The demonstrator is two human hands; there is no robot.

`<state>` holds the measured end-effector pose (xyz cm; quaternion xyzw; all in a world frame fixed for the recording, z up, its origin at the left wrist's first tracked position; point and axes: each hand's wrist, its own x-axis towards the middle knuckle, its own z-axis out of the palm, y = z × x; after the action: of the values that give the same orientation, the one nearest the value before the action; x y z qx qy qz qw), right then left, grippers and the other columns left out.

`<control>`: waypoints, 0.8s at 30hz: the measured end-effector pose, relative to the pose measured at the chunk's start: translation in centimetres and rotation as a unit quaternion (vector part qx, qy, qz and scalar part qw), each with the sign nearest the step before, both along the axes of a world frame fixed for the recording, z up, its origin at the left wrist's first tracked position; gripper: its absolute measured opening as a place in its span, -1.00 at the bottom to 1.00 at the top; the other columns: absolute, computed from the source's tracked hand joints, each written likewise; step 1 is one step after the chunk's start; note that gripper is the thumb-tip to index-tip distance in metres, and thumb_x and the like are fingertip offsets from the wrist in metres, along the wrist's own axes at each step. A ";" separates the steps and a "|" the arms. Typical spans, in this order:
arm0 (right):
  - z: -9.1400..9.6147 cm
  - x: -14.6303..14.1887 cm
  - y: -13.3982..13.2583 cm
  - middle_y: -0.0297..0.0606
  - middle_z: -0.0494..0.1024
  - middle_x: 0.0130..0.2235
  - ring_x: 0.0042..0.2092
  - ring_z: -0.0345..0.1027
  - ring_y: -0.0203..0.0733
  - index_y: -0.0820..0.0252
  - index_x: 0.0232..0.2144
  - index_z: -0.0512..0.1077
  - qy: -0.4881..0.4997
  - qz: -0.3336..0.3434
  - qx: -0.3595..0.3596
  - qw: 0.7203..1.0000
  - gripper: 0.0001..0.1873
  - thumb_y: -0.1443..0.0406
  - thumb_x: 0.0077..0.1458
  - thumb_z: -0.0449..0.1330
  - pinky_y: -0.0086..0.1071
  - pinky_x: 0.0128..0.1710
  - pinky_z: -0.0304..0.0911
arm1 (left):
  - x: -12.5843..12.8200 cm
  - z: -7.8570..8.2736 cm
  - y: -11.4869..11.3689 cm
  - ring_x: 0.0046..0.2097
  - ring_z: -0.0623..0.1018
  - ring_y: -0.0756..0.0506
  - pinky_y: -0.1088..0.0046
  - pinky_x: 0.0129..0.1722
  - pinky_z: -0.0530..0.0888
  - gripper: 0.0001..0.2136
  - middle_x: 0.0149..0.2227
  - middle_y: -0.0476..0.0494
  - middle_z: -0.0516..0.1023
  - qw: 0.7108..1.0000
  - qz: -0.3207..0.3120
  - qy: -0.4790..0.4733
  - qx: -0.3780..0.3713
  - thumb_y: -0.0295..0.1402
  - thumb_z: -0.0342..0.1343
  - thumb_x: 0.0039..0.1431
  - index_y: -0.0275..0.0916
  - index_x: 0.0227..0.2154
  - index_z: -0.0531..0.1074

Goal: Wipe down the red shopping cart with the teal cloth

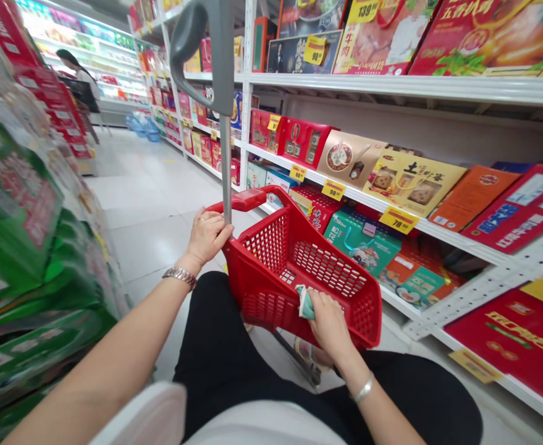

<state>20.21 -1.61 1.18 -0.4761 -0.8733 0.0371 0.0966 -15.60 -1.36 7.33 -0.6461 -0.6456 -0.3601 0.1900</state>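
Observation:
A red plastic shopping basket (273,312) with perforated sides stands between my knees, tilted, and nothing shows inside it. My left hand (209,235), with a metal watch on the wrist, is closed around the basket's upper corner beside a metal pole (225,173). A large grey handle (225,55) tops that pole. Over the basket's near rim, my right hand (329,321) grips a crumpled pale green cloth (305,303). Part of the cloth is hidden under the fingers. Below the basket, a dark wheeled support (299,364) is partly visible.
White shelves (391,86) with boxed goods and yellow price tags run along the right. Green packages (16,204) are stacked close on my left. A tiled aisle (136,179) leads away to a person (83,80) and several blue water bottles (148,127).

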 end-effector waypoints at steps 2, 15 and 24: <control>0.2 -0.5 -0.1 -0.11 0.53 -0.05 -0.01 0.35 -0.06 0.18 0.11 0.38 0.007 0.010 -0.005 1.000 -0.52 0.51 0.16 0.03 -0.29 -0.02 0.14 | -0.5 0.0 -0.6 -0.11 0.53 -0.23 -0.09 0.26 0.20 -0.70 -0.43 -0.10 0.57 1.000 0.019 0.006 0.003 -0.17 -0.01 0.16 -0.14 -0.64 0.32; 0.7 -1.8 0.6 -0.14 0.53 -0.03 0.03 0.34 -0.06 0.17 0.09 0.38 0.031 0.020 -0.029 0.999 -0.50 0.53 0.12 0.03 -0.30 -0.02 0.13 | -0.4 -0.3 -1.3 -0.17 0.54 -0.23 -0.10 0.29 0.17 -0.70 -0.52 -0.05 0.51 0.994 0.085 -0.039 0.054 -0.16 0.11 0.03 -0.13 -0.71 0.26; 4.1 -6.7 2.2 -0.09 0.53 -0.03 -0.04 0.40 -0.06 0.21 0.10 0.35 -0.027 0.106 -0.015 0.994 -0.58 0.45 0.18 0.09 -0.29 -0.03 0.21 | 0.1 0.0 -0.4 -0.16 0.53 -0.24 -0.14 0.31 0.14 -0.72 -0.52 -0.04 0.50 0.993 0.094 -0.065 0.040 -0.19 0.10 -0.01 -0.13 -0.72 0.26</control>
<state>13.53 0.57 5.32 -0.3831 -0.9204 0.0476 0.0615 -15.47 -1.73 7.34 -0.5498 -0.6995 -0.4074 0.2058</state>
